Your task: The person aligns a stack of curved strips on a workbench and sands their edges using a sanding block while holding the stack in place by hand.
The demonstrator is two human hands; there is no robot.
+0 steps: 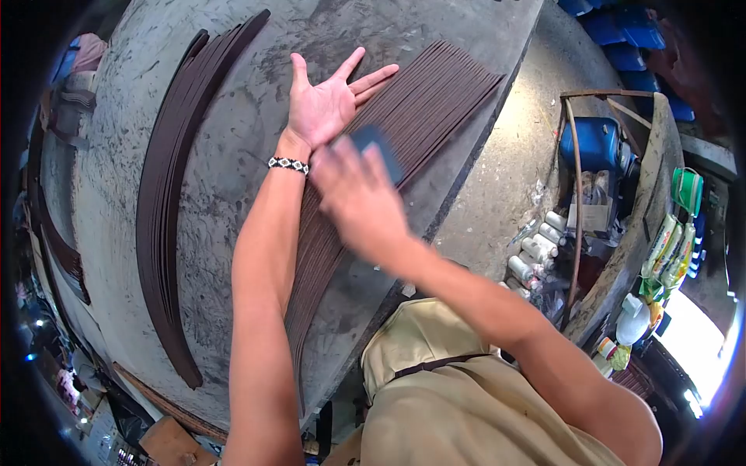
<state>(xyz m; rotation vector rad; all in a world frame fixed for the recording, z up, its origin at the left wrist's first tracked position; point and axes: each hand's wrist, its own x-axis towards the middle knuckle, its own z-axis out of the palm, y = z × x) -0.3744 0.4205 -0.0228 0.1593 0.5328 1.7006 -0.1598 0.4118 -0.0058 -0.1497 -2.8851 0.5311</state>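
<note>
My left hand (325, 109) lies palm up with its fingers spread, at the left edge of a fanned stack of long dark brown strips (435, 101). A black and white beaded bracelet (288, 164) circles that wrist. Over the middle of the stack is my right hand (361, 198), blurred by motion, its fingers on a dark blue-grey flat block (381, 147). The block rests against the strips' upper face; its exact kind is unclear. My left forearm covers part of the stack's left side.
A second curved bundle of dark strips (175, 171) lies on the grey worktable (233, 147) to the left. Right of the table edge stand white thread cones (536, 248) on the floor, a blue container (592, 144) and a curved wooden frame (576, 210).
</note>
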